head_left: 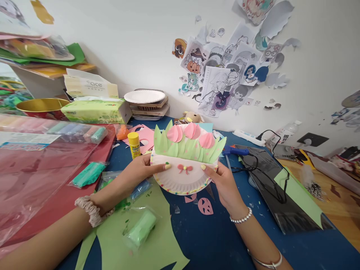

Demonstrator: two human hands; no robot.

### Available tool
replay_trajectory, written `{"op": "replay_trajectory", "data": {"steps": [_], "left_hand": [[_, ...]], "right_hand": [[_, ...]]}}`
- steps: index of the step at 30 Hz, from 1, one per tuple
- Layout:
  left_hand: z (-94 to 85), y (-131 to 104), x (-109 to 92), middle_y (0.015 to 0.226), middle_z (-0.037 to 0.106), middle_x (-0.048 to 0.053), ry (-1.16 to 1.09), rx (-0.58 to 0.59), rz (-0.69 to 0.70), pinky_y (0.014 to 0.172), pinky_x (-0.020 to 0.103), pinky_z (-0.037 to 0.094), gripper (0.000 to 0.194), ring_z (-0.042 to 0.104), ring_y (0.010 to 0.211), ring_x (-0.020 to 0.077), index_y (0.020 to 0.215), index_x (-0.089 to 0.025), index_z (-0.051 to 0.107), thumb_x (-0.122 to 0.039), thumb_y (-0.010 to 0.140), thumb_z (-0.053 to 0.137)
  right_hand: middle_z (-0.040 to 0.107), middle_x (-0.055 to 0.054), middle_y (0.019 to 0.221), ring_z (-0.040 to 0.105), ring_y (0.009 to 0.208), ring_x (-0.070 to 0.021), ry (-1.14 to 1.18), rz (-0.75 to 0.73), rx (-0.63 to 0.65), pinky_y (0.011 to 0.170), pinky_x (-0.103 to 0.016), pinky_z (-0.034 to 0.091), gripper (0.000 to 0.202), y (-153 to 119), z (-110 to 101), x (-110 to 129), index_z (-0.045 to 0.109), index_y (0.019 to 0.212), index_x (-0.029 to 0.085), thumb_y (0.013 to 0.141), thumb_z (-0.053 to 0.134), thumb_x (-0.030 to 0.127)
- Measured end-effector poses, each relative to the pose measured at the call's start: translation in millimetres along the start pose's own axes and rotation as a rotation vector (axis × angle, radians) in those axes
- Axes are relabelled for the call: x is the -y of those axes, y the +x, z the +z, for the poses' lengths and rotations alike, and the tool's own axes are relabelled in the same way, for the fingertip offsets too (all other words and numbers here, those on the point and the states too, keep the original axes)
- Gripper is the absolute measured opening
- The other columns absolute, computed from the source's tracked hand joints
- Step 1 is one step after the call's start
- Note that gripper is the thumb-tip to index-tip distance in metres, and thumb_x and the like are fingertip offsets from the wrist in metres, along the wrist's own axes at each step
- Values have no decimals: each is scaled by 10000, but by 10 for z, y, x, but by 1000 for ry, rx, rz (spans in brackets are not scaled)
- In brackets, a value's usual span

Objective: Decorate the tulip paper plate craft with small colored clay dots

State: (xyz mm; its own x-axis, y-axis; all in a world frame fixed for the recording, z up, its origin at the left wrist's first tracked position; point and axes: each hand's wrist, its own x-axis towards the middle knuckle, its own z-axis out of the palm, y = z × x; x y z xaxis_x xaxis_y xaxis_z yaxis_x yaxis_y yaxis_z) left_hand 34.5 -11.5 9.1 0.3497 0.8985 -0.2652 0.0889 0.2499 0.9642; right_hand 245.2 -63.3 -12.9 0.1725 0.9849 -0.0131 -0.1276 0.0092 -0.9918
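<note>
A paper plate craft [174, 178] is held up over the blue table, facing me. Its lower half is a white plate piece edged with small coloured dots, with a pink bow [185, 169] in the middle. Green paper leaves [180, 148] and pink paper flowers [192, 131] rise above it. My left hand [146, 167] grips the left edge, thumb on the front. At the right edge, my right hand [222, 178] grips the same way, thumb near the bow. The fingers behind the plate are hidden. A yellow glue stick [134, 145] stands close to my left hand.
Cut green paper [135, 240] and a bagged green clay lump [142, 227] lie in front. Pink scraps [205, 206] sit beneath the plate. A blue glue gun [236, 150] and its black cable are at right. Tissues [95, 110] and stacked plates [144, 96] stand behind.
</note>
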Motion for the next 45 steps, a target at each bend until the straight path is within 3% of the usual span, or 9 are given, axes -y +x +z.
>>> {"op": "replay_trajectory", "data": {"steps": [6,11,17,21,34,45], "left_hand": [[27,-19,-4,645,699,0,-32,-21,16,526,222,443,219,610,600,160,734,-204,696,-315,555,753],[28,-16,1,691,712,26,-12,-34,22,549,247,469,270,631,656,198,772,-195,698,-336,548,752],[-5,1,2,754,724,23,-28,34,-6,603,244,483,247,638,678,182,777,-207,699,-328,569,752],[-10,3,5,690,714,1,-36,26,-4,594,231,477,215,631,639,163,755,-212,700,-316,575,753],[-22,26,31,867,725,32,-51,49,-20,612,233,504,263,646,677,160,813,-195,686,-322,592,752],[-21,22,31,852,730,30,-51,33,-5,602,228,511,244,654,674,167,789,-198,699,-314,582,755]], "right_hand": [[691,-50,979,590,1007,-269,-5,2,6,800,-372,487,376,-11,-8,3,637,968,206,642,704,380],[696,-42,960,594,999,-273,-6,1,5,807,-381,483,373,-10,-2,6,644,952,215,630,708,394],[684,-47,1007,581,1026,-281,-15,-5,-4,795,-385,493,390,-9,-2,0,633,972,210,636,701,397],[674,-39,1038,584,1024,-273,-10,0,2,789,-371,497,361,-6,-11,-7,632,969,220,649,699,373],[685,-34,1009,593,1005,-256,12,1,9,778,-342,493,329,-15,-6,1,636,954,221,659,696,355],[687,-41,1004,596,1002,-247,13,0,18,761,-321,502,348,-2,-25,-22,629,976,201,666,693,345]]}}
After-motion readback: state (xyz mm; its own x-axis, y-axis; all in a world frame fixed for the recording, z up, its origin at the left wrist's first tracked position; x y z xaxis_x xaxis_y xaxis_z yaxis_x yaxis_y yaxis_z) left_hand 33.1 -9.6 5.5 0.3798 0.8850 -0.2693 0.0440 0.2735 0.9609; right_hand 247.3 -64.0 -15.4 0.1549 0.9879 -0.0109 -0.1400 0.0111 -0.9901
